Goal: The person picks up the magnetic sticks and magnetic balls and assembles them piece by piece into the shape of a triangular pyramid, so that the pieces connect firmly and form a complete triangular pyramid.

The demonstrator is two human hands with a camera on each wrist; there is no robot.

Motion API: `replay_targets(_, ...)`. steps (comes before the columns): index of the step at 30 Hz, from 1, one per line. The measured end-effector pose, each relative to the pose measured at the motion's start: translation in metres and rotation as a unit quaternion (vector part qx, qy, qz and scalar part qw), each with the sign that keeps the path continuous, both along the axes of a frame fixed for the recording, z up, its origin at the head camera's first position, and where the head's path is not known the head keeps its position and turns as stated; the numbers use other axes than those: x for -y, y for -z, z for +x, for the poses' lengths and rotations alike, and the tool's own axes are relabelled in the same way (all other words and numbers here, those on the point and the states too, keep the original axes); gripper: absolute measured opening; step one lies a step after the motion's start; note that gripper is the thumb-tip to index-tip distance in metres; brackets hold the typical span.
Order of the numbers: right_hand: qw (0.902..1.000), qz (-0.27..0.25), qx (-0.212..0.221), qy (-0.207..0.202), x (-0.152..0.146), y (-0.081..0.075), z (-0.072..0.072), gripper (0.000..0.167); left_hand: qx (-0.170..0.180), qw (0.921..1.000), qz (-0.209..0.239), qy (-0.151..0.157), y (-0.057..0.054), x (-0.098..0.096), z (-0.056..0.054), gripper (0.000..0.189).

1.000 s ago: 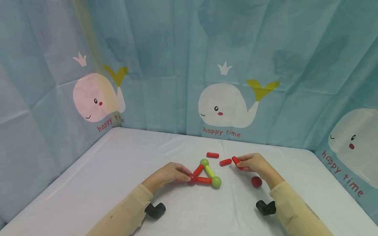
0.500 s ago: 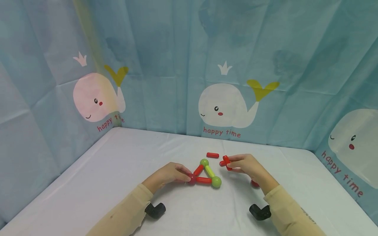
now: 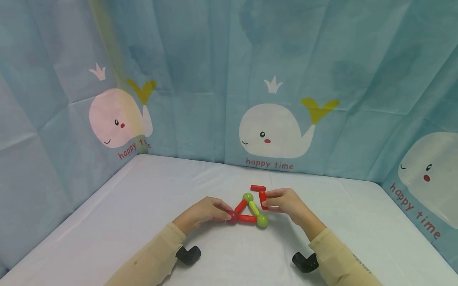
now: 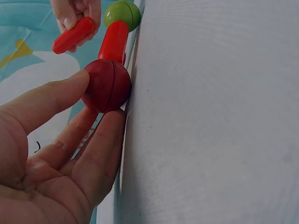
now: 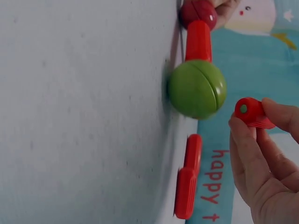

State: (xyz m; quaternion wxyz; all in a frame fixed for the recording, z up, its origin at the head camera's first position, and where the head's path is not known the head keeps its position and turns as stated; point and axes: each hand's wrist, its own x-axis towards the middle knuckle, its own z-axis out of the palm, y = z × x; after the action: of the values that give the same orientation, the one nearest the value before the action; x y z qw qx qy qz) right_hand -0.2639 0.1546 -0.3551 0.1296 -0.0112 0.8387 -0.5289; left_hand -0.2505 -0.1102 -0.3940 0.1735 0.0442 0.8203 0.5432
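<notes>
A triangle of balls and short rods lies on the white table. My left hand [image 3: 207, 209] pinches its red ball [image 4: 107, 85] between thumb and fingers. Two green balls [image 3: 248, 197] [image 5: 197, 88] form the other corners. Red rods [image 3: 247, 218] make two sides, a yellow-green rod [image 3: 254, 207] the third. My right hand [image 3: 289, 203] pinches a loose red rod [image 3: 262, 200] just right of the triangle, held above the table and apart from the green balls. In the right wrist view this rod's end [image 5: 243, 108] shows a green dot.
Two more red rods [image 5: 194, 151] [image 5: 185, 193] lie on the table; in the head view one of them [image 3: 258, 188] shows behind the triangle. A blue whale-print curtain [image 3: 193, 119] surrounds the table [image 3: 161, 178]. Black wrist pieces [image 3: 189, 255] sit below both forearms.
My right hand has carried the red rod leftward to the triangle's right side. It now hides a second rod, and the forearm covers a loose red ball seen before. My left hand stays put.
</notes>
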Motion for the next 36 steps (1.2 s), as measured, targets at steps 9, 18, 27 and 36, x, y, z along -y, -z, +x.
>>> replay_targets(9, 0.9995, -0.03, 0.001, -0.005, 0.017, 0.002, 0.005, 0.039, 0.003, 1.0, 0.004, 0.0, -0.001, 0.0, 0.0, 0.025)
replay_targets(18, 0.9996, -0.025, 0.007, 0.004, 0.033, 0.007, 0.006, 0.037, 0.002, 0.9999, 0.01, 0.001, 0.0, 0.001, 0.0, 0.025)
replay_targets(27, 0.9995, -0.026, 0.013, 0.009, 0.046, 0.008, 0.008, 0.036, -0.002, 1.0, 0.004, 0.003, 0.001, 0.001, 0.0, 0.025)
replay_targets(36, 0.9997, 0.019, -0.015, -0.003, 0.056, 0.011, 0.01, 0.037, 0.003, 1.0, 0.004, 0.006, 0.001, 0.002, -0.001, 0.025)
